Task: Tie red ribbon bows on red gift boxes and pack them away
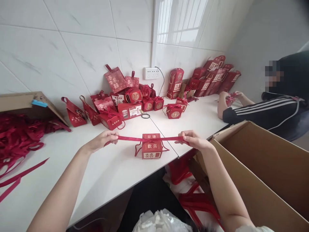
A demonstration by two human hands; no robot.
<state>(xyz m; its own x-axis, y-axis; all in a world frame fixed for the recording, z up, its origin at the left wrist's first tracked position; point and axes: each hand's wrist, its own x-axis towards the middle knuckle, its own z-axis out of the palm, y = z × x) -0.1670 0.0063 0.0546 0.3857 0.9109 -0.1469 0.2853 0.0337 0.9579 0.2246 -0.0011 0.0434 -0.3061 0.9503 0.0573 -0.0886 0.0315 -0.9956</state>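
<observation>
A red gift box (151,146) with white and gold lettering stands on the white table in front of me, a cord handle at each side. Across its top runs a red ribbon (130,139), stretched taut to both sides. My left hand (103,140) pinches the ribbon's left end, to the left of the box. My right hand (193,139) is closed on the ribbon's right end, with a short tail showing by the fingers. Both hands are apart from the box, slightly above the table. At its middle, the ribbon passes at the box's top seam.
Finished-looking red boxes (174,111) and pouches crowd the wall side. Loose red ribbons (19,138) pile up at left by a cardboard flap (21,103). A large carton (241,154) stands at right. A co-worker (277,106) handles something red at the far right.
</observation>
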